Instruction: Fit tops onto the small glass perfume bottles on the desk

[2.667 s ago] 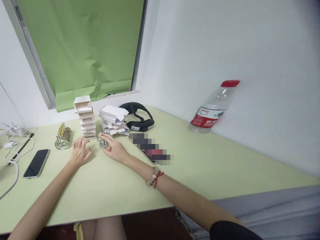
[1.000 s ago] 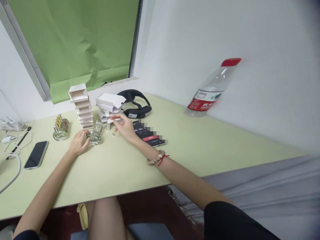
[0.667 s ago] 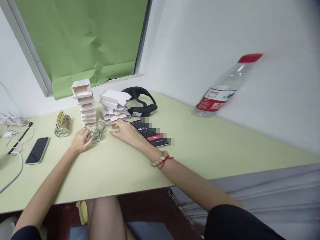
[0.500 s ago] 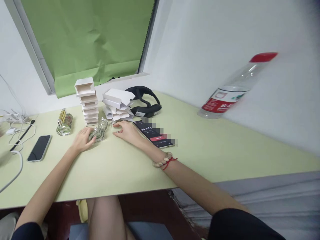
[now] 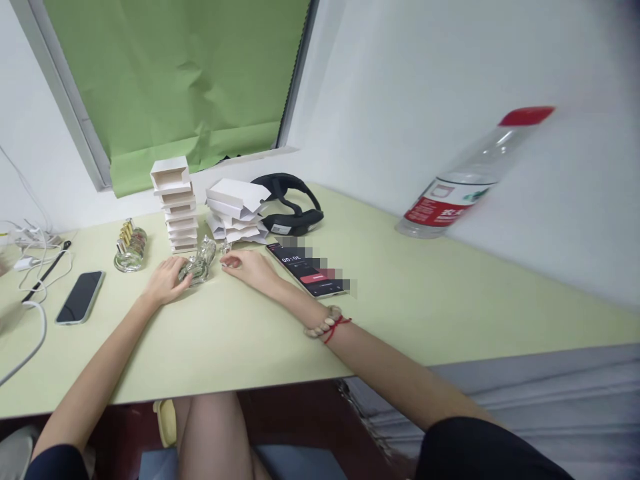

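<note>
The left hand (image 5: 165, 280) curls around a glass bottle (image 5: 200, 261); the right hand (image 5: 247, 265) rests loosely cupped beside it.

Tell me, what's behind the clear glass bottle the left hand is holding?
Behind the glass bottle held by the left hand stands a stack of white boxes. The stack's lowest box is partly covered by the bottle.

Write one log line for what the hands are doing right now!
left hand: holds glass bottle on table | right hand: fingertips at small cap | phone: beside right hand

head cam, looks fwd-down, desk (image 5: 400, 293) near
</note>
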Demonstrator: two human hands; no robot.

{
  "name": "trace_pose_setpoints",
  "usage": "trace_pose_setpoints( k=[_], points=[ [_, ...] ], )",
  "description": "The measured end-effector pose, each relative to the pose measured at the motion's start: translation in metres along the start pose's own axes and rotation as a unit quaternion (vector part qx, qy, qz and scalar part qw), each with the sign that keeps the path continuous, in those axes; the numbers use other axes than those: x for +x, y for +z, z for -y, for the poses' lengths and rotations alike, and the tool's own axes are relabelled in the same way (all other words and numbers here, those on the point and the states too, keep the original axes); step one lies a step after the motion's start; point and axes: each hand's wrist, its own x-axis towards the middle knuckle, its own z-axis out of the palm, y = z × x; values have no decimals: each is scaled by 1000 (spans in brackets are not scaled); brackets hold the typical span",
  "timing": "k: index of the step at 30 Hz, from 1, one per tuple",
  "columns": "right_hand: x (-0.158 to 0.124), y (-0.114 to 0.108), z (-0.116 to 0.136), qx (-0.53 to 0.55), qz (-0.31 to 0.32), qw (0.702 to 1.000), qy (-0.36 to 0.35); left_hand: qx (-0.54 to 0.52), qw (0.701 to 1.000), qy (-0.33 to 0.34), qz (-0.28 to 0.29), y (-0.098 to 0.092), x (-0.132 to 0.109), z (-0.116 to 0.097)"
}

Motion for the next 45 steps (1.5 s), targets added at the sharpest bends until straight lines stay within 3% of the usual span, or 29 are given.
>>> trace_pose_setpoints(
  k=[5, 8, 13, 18, 21, 27, 38, 45],
  points=[
    [1, -5, 10, 117, -83, 990, -13, -22, 998, 43, -38, -3, 2, -5],
    [2, -7, 20, 283, -119, 951, -23, -38, 997, 62, -25, -4, 6, -14],
    [-3, -6, 38, 510, -38, 859, 22, -47, 997, 63, 10, 0, 8, -26],
    [-10, -5, 45, 571, 26, 818, 61, -67, 992, -4, 106, 5, 4, -22],
    [-11, -7, 45, 567, 30, 821, 57, -63, 988, -24, 136, 7, 2, -20],
    [-11, -7, 40, 499, 32, 866, -19, -71, 985, -39, 150, 9, 3, -20],
    [-11, -4, 43, 515, 29, 856, 37, -64, 986, -43, 150, 8, 2, -21],
    [-10, 1, 39, 490, 17, 871, -38, -64, 987, -40, 145, 8, 2, -21]
  ],
)
